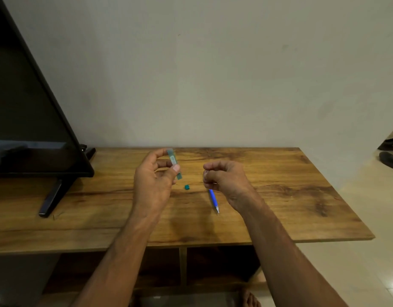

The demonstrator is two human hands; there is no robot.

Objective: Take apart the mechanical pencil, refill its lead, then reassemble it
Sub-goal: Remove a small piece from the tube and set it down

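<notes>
1. In the head view, the left hand (153,182) is holding a slim, clear, teal-tinted plastic lead case (174,162) above the wood-grain desk (290,196), its fingers (176,168) pinching the case near the middle.
2. The right hand (226,176) is hovering beside it with its fingertips (207,173) curled together. Whether they are pinching a lead is too fine to tell.
3. The blue plastic mechanical pencil (213,199) is lying on the desk, its rear hidden under the right hand and its metal tip pointing toward the person. A small teal cap (186,187) is sitting on the desk between the hands.
4. The refill step appears to be in hand. The next move is likely calling for the pencil to be picked up and steadied, then for a lead to be threaded gently into its rear.
</notes>
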